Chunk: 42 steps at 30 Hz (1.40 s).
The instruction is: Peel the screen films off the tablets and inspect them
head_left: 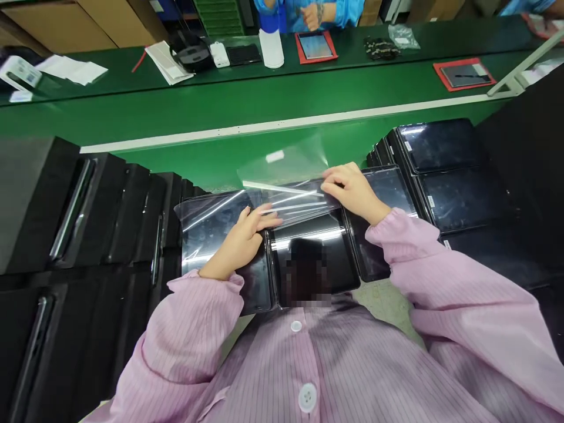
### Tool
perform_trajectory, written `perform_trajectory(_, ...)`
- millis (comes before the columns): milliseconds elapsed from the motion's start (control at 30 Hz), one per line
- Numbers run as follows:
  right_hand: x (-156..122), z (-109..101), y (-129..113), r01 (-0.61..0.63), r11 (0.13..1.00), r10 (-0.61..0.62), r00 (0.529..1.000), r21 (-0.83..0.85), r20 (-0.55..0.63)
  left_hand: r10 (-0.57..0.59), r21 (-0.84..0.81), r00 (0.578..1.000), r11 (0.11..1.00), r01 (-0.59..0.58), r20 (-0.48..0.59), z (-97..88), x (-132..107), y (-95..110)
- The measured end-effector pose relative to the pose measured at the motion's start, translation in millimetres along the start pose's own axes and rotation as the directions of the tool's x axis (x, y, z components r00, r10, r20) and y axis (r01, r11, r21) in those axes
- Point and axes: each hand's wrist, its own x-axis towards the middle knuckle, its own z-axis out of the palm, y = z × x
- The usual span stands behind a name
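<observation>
A clear plastic film (293,161) with a small white label stands tilted up over the middle tablet. My right hand (355,191) pinches the film's right side between thumb and fingers. My left hand (244,241) lies with its fingers stretched out at the film's lower left edge, touching it. Below the film is a black glossy tablet screen (315,258) in a dark tray, reflecting the lights. Another tablet (215,235) lies to its left, partly under my left hand and under clear film. A third tablet (390,188) sits to the right, partly behind my right forearm.
Black foam trays (132,217) stand stacked at left, several holding tablets on edge. More tablets (440,147) fill black trays at right. Beyond a white rail (238,130) runs a green conveyor (211,106) with red-framed devices (315,47). A co-worker in blue (348,12) is across it.
</observation>
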Motion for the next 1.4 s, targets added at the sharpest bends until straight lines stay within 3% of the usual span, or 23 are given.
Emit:
perform_trajectory(100, -36, -14, -10, 0.187, 0.977, -0.204, 0.963, 0.105, 0.177, 0.131, 0.109, 0.990, 0.985, -0.136, 0.049, 0.3, 0, -4)
perform_trajectory(200, -83, -33, -25, 0.275, 0.948, -0.317, 0.793, 0.158, 0.520, 0.225, 0.267, 0.970, 0.933, -0.242, 0.093, 2.7, -8, -6)
perform_trajectory(267, -105, -47, -31, 0.279, 0.949, -0.305, 0.705, 0.144, 0.640, 0.258, 0.385, 0.962, 0.882, -0.272, 0.088, 8.4, -18, -5)
perform_trajectory(300, -109, -54, -31, 0.265, 0.954, -0.289, 0.688, 0.141, 0.665, 0.279, 0.443, 0.958, 0.851, -0.282, 0.073, 13.7, -25, -2)
perform_trajectory(367, -104, -69, -21, 0.225, 0.966, -0.253, 0.700, 0.130, 0.668, 0.364, 0.519, 0.930, 0.787, -0.333, 0.046, 29.8, -38, 8)
perform_trajectory(433, -80, -85, 2, 0.160, 0.986, -0.151, 0.807, 0.035, 0.571, 0.488, 0.514, 0.870, 0.731, -0.449, 0.066, 52.7, -46, 27)
perform_trajectory(500, -48, -97, 32, 0.018, 0.993, 0.024, 0.934, -0.116, 0.356, 0.578, 0.456, 0.811, 0.701, -0.549, 0.088, 78.5, -43, 53)
perform_trajectory(567, -17, -103, 63, -0.116, 0.974, 0.156, 0.966, -0.194, 0.204, 0.587, 0.417, 0.806, 0.715, -0.561, 0.077, 101.8, -30, 77)
perform_trajectory(667, 10, -105, 98, -0.148, 0.969, 0.187, 0.963, -0.196, 0.194, 0.549, 0.409, 0.836, 0.759, -0.506, 0.014, 124.3, -4, 99)
perform_trajectory(767, 15, -100, 115, -0.120, 0.978, 0.151, 0.972, -0.169, 0.179, 0.496, 0.377, 0.866, 0.815, -0.440, -0.063, 132.1, 11, 104)
perform_trajectory(867, 3, -97, 114, -0.064, 0.986, 0.085, 0.987, -0.157, 0.134, 0.347, 0.255, 0.930, 0.916, -0.309, -0.122, 133.6, 13, 103)
perform_trajectory(967, -30, -103, 97, 0.162, 0.981, -0.143, 0.976, -0.109, 0.166, 0.095, 0.015, 0.980, 0.995, -0.094, -0.175, 134.0, 12, 103)
perform_trajectory(1000, -45, -108, 88, 0.289, 0.956, -0.273, 0.938, -0.045, 0.214, 0.008, -0.063, 0.982, 0.998, -0.020, -0.189, 133.7, 11, 103)
perform_trajectory(1033, -62, -115, 79, 0.401, 0.913, -0.404, 0.867, 0.072, 0.292, -0.063, -0.125, 0.978, 0.991, 0.038, -0.197, 132.7, 11, 102)
perform_trajectory(1067, -79, -122, 71, 0.486, 0.840, -0.543, 0.753, 0.241, 0.372, -0.101, -0.163, 0.977, 0.984, 0.071, -0.187, 131.0, 10, 102)
perform_trajectory(1100, -94, -130, 65, 0.477, 0.769, -0.635, 0.647, 0.427, 0.422, -0.101, -0.173, 0.983, 0.982, 0.074, -0.151, 128.3, 9, 102)
perform_trajectory(1133, -106, -137, 61, 0.410, 0.707, -0.690, 0.580, 0.577, 0.433, -0.065, -0.165, 0.994, 0.985, 0.050, -0.091, 124.8, 9, 101)
perform_trajectory(1167, -115, -143, 60, 0.333, 0.649, -0.722, 0.552, 0.684, 0.417, -0.012, -0.155, 1.000, 0.988, 0.009, -0.019, 120.5, 8, 101)
perform_trajectory(1200, -121, -147, 63, 0.276, 0.623, -0.710, 0.592, 0.732, 0.381, 0.039, -0.154, 0.998, 0.988, -0.030, 0.056, 115.9, 7, 100)
perform_trajectory(1233, -125, -148, 70, 0.270, 0.637, -0.662, 0.671, 0.722, 0.333, 0.070, -0.163, 0.990, 0.985, -0.050, 0.119, 111.3, 6, 100)
perform_trajectory(1300, -127, -145, 88, 0.365, 0.756, -0.551, 0.804, 0.544, 0.226, 0.043, -0.205, 0.985, 0.979, -0.009, 0.165, 104.1, 7, 100)
perform_trajectory(1333, -128, -141, 98, 0.431, 0.805, -0.536, 0.823, 0.408, 0.188, 0.003, -0.231, 0.990, 0.972, 0.031, 0.142, 102.4, 9, 100)
perform_trajectory(1400, -129, -132, 114, 0.568, 0.796, -0.604, 0.771, 0.212, 0.202, -0.073, -0.247, 0.996, 0.966, 0.083, 0.049, 103.2, 15, 100)
